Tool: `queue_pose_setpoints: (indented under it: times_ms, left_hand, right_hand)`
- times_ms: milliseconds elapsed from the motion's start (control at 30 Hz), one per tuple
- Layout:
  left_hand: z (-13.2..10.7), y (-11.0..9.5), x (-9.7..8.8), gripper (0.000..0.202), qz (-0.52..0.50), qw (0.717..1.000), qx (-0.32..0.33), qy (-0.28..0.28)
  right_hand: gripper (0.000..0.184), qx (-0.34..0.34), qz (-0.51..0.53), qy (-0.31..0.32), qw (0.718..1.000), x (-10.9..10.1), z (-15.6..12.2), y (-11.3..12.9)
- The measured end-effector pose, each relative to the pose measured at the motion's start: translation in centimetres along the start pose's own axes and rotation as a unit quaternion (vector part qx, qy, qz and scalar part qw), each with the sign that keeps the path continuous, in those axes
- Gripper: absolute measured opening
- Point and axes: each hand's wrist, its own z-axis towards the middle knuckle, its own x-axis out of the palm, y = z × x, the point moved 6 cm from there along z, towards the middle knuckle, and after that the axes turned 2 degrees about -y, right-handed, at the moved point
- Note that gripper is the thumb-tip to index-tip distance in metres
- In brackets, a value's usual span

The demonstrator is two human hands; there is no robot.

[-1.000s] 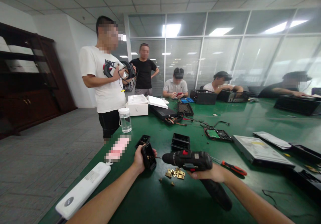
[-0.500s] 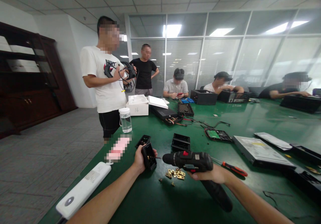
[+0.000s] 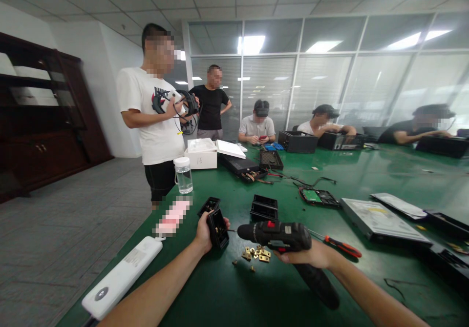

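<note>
My left hand is closed around a small black plastic housing, tilted up off the table, with brass-coloured parts inside it. A black cordless drill with red switches lies level in my right hand, its bit pointing left at the side of the housing. Whether the bit tip touches a screw there I cannot tell. Just behind my left hand is another black housing with brass pieces in it. Below the drill's chuck, several brass plates and a couple of screws lie loose on the green table.
A black open case lies beyond the drill. To the right are an orange-handled screwdriver and a silver drive. A white power strip and a water bottle line the left edge. Several people are around the table.
Both hands, the housing and the drill hold almost the same place. At the far right, a person's black box has shifted slightly to the right.
</note>
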Motion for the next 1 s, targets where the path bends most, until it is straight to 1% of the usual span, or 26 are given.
queue_pose_setpoints:
  times_ms: [400,600,833,1000]
  left_hand:
    - [-0.29,-0.11,0.28,0.044,-0.007,1.000,-0.006,-0.009]
    - [-0.42,-0.07,0.35,0.040,-0.026,0.999,-0.016,-0.029]
    - [-0.11,-0.06,0.12,0.041,-0.016,1.000,-0.008,-0.018]
    - [-0.18,-0.04,0.22,0.040,-0.021,0.999,-0.015,-0.025]
  right_hand:
    - [0.019,-0.018,0.011,0.006,1.000,0.02,-0.03,0.31]
    - [0.019,-0.022,0.017,0.014,1.000,0.07,-0.17,0.75]
    - [0.019,-0.017,0.006,0.023,1.000,0.14,-0.15,0.66]
    - [0.019,-0.011,-0.005,0.024,1.000,0.19,-0.10,0.54]
